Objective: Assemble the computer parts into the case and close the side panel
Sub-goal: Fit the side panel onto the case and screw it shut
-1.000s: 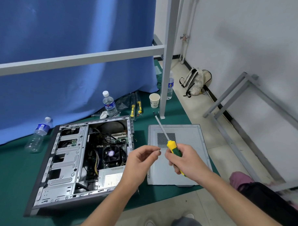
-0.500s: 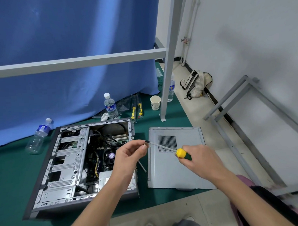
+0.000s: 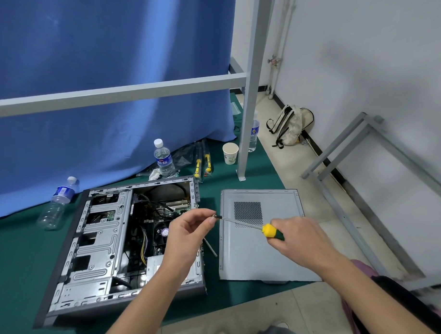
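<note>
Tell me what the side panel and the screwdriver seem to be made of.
Side panel: probably sheet metal, dull grey, with folded edges and a punched vent grid. Screwdriver: thin bright shaft, likely steel; the glossy yellow and green handle in the right hand looks plastic, perhaps rubbery.

Count, head view: computer case [image 3: 97,248] ×1, lying open on its side; detached side panel [image 3: 257,255] ×1. Screwdrivers ×3: one in hand [image 3: 264,229], two packaged ones [image 3: 202,163] by the curtain. Water bottles ×3: one lying [image 3: 57,202], one upright [image 3: 163,158], one behind the post [image 3: 254,135]. Paper cup [image 3: 230,153] ×1. Backpack [image 3: 289,125] ×1. Hands ×2: left hand [image 3: 189,233], right hand [image 3: 300,240].
</note>
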The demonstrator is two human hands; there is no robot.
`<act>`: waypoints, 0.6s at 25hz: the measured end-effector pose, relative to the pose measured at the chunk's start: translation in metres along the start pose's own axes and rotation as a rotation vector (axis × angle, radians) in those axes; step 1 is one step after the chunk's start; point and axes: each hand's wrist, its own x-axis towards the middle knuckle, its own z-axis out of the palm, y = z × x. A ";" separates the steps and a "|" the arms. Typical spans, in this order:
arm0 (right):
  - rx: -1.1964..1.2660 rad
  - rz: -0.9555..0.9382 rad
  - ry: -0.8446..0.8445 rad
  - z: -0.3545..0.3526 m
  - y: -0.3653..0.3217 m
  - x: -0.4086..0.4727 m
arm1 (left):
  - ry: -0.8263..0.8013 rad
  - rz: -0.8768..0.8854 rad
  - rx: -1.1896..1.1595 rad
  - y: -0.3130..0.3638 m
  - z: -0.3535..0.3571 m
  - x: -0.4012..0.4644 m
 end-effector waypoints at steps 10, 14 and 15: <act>-0.067 0.022 -0.067 -0.005 0.000 -0.002 | -0.062 0.163 0.396 -0.004 -0.008 0.004; -0.142 0.000 -0.055 -0.006 -0.001 -0.002 | -0.095 0.239 0.539 -0.003 -0.011 0.003; -0.167 -0.007 -0.056 -0.006 0.000 -0.002 | -0.107 0.258 0.586 -0.003 -0.011 0.004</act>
